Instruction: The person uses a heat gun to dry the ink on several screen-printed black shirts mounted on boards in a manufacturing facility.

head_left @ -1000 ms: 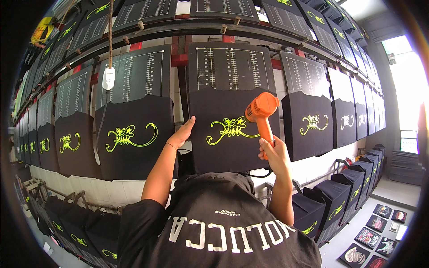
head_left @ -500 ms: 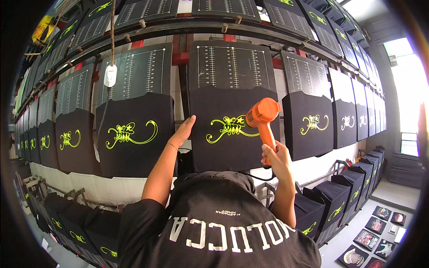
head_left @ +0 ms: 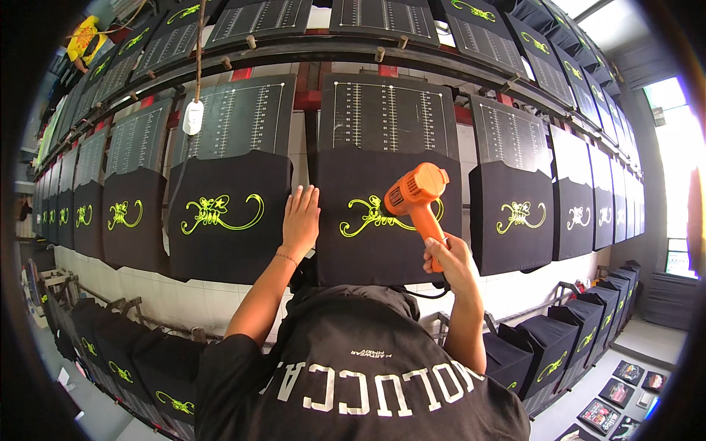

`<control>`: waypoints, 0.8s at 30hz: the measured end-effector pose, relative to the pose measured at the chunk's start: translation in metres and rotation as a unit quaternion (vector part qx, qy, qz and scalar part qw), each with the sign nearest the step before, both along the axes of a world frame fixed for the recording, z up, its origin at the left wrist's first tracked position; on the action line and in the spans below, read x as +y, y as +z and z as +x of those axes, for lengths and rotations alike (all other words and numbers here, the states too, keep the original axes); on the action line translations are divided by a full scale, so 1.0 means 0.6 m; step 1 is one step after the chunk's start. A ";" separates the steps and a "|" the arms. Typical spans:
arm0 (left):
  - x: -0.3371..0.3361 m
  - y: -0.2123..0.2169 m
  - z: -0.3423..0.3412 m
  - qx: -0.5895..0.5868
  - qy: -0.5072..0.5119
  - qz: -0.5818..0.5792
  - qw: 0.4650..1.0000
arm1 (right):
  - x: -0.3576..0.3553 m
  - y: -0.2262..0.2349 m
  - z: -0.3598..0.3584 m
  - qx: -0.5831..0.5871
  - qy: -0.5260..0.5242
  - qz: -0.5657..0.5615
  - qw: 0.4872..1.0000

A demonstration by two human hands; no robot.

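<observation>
My right hand (head_left: 454,263) is wrapped round the handle of an orange heat gun (head_left: 421,189). Its dark nozzle points down and left over the neon-yellow printed design (head_left: 362,212), covering part of it. That design is on a black shirt (head_left: 353,257) stretched over a flat printing board (head_left: 401,110) marked with white ruler lines. Beside the board's left edge is my left hand (head_left: 301,220), holding nothing, its fingers stretched upward. Whether the fingertips touch the shirt edge I cannot tell.
A neighbouring black shirt (head_left: 220,250) with the same print lies left, another shirt (head_left: 512,220) right. A white plug-like block (head_left: 193,117) hangs from a cord at upper left. Metal rails (head_left: 323,55) run behind the boards. More shirt-covered boards (head_left: 551,342) line the near side.
The heat gun has moved left across the print. My left hand has turned so its fingers point up and its back shows. The whole view has shifted slightly.
</observation>
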State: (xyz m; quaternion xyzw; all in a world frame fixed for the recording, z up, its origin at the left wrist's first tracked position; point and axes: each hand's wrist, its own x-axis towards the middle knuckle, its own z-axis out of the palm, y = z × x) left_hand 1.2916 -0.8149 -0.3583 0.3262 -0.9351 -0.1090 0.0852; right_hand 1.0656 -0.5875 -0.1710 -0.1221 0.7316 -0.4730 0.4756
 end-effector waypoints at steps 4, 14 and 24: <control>-0.028 0.022 0.012 -0.034 -0.016 -0.036 0.999 | -0.017 0.005 0.019 0.031 0.009 0.002 0.999; -0.067 0.014 0.022 -0.049 -0.064 -0.035 0.996 | -0.034 -0.001 0.024 0.037 0.027 0.023 0.999; -0.073 0.015 0.022 -0.020 -0.067 0.009 0.997 | -0.077 0.005 0.070 0.069 0.007 0.037 0.997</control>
